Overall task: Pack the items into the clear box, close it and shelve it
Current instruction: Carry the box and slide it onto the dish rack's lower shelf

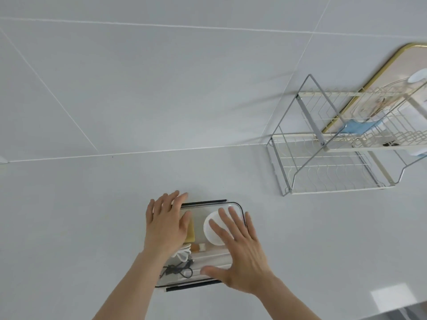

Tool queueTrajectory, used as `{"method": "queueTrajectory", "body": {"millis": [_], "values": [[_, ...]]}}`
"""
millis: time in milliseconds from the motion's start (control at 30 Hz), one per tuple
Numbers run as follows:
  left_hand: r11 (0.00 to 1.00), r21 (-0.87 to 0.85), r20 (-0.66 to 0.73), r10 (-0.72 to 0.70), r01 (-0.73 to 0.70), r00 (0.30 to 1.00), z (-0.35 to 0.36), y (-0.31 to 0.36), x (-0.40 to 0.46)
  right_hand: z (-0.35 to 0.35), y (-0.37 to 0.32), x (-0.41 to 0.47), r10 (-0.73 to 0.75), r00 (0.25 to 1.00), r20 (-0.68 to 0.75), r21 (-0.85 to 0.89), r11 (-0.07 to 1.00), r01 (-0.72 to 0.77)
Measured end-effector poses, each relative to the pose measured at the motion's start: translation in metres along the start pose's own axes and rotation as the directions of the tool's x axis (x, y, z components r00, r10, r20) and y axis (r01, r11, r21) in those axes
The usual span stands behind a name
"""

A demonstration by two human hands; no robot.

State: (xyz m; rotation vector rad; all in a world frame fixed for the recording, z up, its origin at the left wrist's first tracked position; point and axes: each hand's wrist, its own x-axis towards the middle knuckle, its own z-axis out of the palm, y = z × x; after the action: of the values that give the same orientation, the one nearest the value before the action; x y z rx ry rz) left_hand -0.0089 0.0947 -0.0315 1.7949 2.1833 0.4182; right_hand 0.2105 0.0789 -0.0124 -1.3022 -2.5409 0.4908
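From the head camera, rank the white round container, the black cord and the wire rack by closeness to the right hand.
1. White round container, under the right hand's fingers, inside the clear box.
2. Black cord, box's near-left corner.
3. Wire rack, far right by the wall.

No readable text anywhere, as far as I can see. The clear box (233, 205) has no label or brand showing on its lid, and the bits seen through it (a white round thing, a yellowish block, some cords) carry no print I can make out. The wire rack (335, 158) is bare metal, no tag. The gold-rimmed board (379, 72) behind it has a small coloured picture on it, too blurred to tell whether any lettering is there. Wall and counter are plain.
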Motion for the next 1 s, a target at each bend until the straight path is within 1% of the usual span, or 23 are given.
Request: {"method": "queueTrajectory", "body": {"millis": [33, 67, 100, 133, 167, 200, 233, 267, 300, 333, 400, 500, 567, 633, 700, 767, 1000], "values": [[0.994, -0.053, -0.057, -0.095, 0.092, 0.994, -0.003, -0.006, -0.009, 0.002, 0.004, -0.002, 0.124, 0.99, -0.072, 0.05, 0.991, -0.12], [0.973, -0.132, -0.082, -0.201, 0.189, 0.976, -0.004, -0.013, -0.019, 0.005, 0.008, -0.004, 0.274, 0.955, -0.109, 0.12, 0.958, -0.261], [0.937, -0.22, -0.067, -0.292, 0.271, 0.954, -0.005, -0.018, -0.028, 0.008, 0.01, -0.007, 0.422, 0.901, -0.098, 0.226, 0.891, -0.393], [0.888, -0.319, -0.019, -0.356, 0.332, 0.934, -0.005, -0.024, -0.038, 0.01, 0.012, -0.009, 0.545, 0.837, -0.047, 0.356, 0.792, -0.495], [0.821, -0.428, 0.042, -0.399, 0.378, 0.916, -0.006, -0.027, -0.046, 0.013, 0.012, -0.011, 0.628, 0.778, 0.027, 0.491, 0.669, -0.557], [0.733, -0.541, 0.11, -0.424, 0.412, 0.899, -0.006, -0.028, -0.053, 0.015, 0.012, -0.013, 0.675, 0.729, 0.109, 0.613, 0.532, -0.584], [0.632, -0.639, 0.172, -0.437, 0.438, 0.883, -0.006, -0.028, -0.059, 0.016, 0.011, -0.015, 0.694, 0.697, 0.179, 0.701, 0.407, -0.585], [0.538, -0.709, 0.223, -0.444, 0.457, 0.868, -0.006, -0.027, -0.063, 0.016, 0.008, -0.015, 0.701, 0.677, 0.225, 0.752, 0.317, -0.579], [0.464, -0.749, 0.263, -0.448, 0.473, 0.855, -0.006, -0.026, -0.066, 0.016, 0.007, -0.016, 0.704, 0.663, 0.253, 0.777, 0.261, -0.573], [0.412, -0.767, 0.297, -0.451, 0.492, 0.842, -0.006, -0.026, -0.067, 0.017, 0.005, -0.016, 0.709, 0.649, 0.276, 0.79, 0.217, -0.573], [0.362, -0.773, 0.34, -0.457, 0.521, 0.822, -0.007, -0.023, -0.067, 0.013, 0.003, -0.013, 0.718, 0.624, 0.308, 0.811, 0.145, -0.567], [0.37, -0.751, 0.357, -0.469, 0.546, 0.808, -0.015, -0.017, -0.058, -0.002, 0.001, -0.003, 0.73, 0.603, 0.322, 0.827, 0.094, -0.554], [0.382, -0.748, 0.35, -0.468, 0.543, 0.812, -0.027, -0.01, -0.047, -0.016, 0.001, 0.007, 0.735, 0.605, 0.306, 0.839, 0.092, -0.537], [0.37, -0.767, 0.332, -0.47, 0.524, 0.818, -0.044, 0.001, -0.033, -0.036, -0.001, 0.021, 0.735, 0.619, 0.277, 0.857, 0.102, -0.504], [0.356, -0.8, 0.29, -0.477, 0.484, 0.83, -0.065, 0.013, -0.018, -0.061, -0.004, 0.036, 0.733, 0.639, 0.234, 0.879, 0.121, -0.461], [0.363, -0.824, 0.244, -0.466, 0.435, 0.851, -0.087, 0.024, -0.003, -0.086, -0.006, 0.05, 0.729, 0.653, 0.204, 0.892, 0.137, -0.431], [0.385, -0.893, 0.098, -0.342, 0.234, 0.935, -0.164, 0.056, 0.028, -0.158, -0.018, 0.084, 0.727, 0.681, 0.087, 0.921, 0.202, -0.333]]}}
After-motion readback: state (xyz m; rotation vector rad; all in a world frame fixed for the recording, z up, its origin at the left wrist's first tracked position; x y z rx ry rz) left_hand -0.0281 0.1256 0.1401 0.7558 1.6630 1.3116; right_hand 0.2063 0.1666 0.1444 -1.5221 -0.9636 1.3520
